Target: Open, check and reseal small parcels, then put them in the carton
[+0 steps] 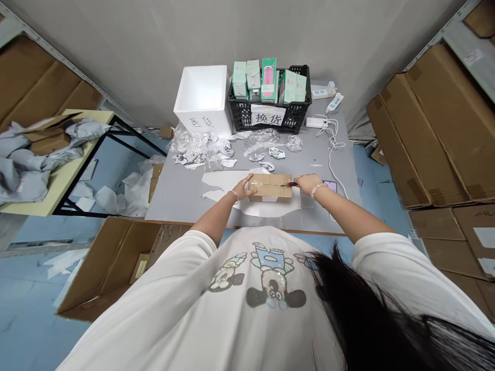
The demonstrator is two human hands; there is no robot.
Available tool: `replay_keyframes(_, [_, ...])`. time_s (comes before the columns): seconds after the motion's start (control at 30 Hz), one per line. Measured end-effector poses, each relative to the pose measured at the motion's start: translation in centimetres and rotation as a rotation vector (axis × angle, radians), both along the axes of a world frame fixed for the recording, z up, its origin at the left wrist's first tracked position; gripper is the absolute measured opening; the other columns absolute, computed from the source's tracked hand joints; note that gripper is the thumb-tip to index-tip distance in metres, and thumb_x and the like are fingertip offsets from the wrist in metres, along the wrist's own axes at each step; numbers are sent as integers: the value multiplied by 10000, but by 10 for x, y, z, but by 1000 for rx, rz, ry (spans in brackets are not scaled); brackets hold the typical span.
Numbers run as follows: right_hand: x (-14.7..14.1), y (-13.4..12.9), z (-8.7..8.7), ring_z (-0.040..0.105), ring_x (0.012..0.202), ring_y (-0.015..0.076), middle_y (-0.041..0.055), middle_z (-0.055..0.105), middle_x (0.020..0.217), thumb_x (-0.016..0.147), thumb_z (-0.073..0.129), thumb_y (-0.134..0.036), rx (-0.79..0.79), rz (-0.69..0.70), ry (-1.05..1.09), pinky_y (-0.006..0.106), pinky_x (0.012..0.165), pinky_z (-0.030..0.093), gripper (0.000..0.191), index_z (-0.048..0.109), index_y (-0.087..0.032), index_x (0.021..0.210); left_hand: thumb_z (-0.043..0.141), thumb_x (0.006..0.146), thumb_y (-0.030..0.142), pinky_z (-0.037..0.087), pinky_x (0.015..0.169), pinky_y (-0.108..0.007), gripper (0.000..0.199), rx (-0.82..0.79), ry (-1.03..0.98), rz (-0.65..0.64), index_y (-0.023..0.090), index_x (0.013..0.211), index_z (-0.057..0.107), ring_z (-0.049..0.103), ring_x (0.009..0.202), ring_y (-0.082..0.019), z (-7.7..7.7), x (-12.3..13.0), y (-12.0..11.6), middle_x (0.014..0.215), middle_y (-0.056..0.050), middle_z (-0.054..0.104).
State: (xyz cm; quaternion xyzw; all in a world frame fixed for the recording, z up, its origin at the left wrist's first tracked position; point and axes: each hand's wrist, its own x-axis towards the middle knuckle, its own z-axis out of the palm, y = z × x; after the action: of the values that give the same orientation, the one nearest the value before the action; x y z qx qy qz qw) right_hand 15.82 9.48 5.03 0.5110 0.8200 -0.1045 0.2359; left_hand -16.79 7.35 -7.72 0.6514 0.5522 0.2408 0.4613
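A small brown cardboard box (270, 191) with clear tape along its top lies on a torn white sheet (255, 208) near the front of the grey table. My left hand (243, 187) grips the box's left end, thumb at the near side and fingers at the far side. Closed around a red and black box cutter (291, 184) is my right hand (308, 183), at the right end of the box. The cutter's tip is over the taped seam on top. Behind my right wrist a phone (330, 186) lies on the table.
Crumpled paper and bubble wrap (204, 149) lie beyond the box. At the back stand a white foam box (203, 98) and a black crate (297, 111) of green boxes. A white cable (331, 159) runs along the right. An open carton (104, 263) is on the floor at left.
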Motion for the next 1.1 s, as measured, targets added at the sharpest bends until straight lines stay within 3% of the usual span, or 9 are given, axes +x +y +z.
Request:
replay_keyframes(0.2, [71,-6,13,649,915,258,171,697,1006,973,414,-335,42,-105,-53,341,759,408,312,658,-196,1108,750,684,480,215,1185,-402,998,-14,-20,3,268,1528,263,284,1444,-275,2,1,-1,1581,-81,280])
replay_keyframes(0.3, [79,-12,23,642,873,239,149,694,1002,985,370,-383,121,-147,8,313,724,399,362,632,-192,1143,756,688,482,232,1180,-400,1002,-45,-51,22,287,1531,252,295,1438,-283,2,3,-3,1584,-62,277])
replay_keyframes(0.43, [33,-18,23,631,880,227,129,691,1036,995,333,-416,166,-87,150,293,712,398,396,614,-196,1168,762,681,470,223,1186,-393,1006,-19,-73,35,271,1529,260,282,1443,-286,1,6,-5,1584,-59,277])
replay_keyframes(0.6, [-60,-18,4,635,957,235,117,696,1096,981,403,-397,90,4,254,301,786,422,343,633,-209,1155,767,671,451,279,1162,-418,1015,-15,-88,47,228,1528,272,358,1402,-306,3,7,-5,1544,-98,353])
replay_keyframes(0.7, [-96,-16,-5,630,1016,242,130,692,1122,986,400,-400,52,12,277,307,831,430,363,636,-191,1166,763,673,441,300,1150,-412,1015,-5,-104,40,221,1530,266,380,1388,-298,2,7,-5,1538,-99,363])
replay_keyframes(0.9, [-113,-10,-11,646,997,257,153,697,1110,989,395,-368,35,17,254,329,838,440,368,645,-173,1177,765,665,443,261,1170,-390,1006,28,-115,34,231,1522,284,339,1417,-272,-7,6,-4,1556,-87,331])
replay_keyframes(1.1, [-119,-3,-6,653,985,269,149,708,1084,960,456,-341,0,74,217,340,834,435,316,663,-196,1149,775,661,431,273,1164,-403,1008,32,-119,19,209,1519,295,373,1393,-279,-8,4,-2,1527,-113,375])
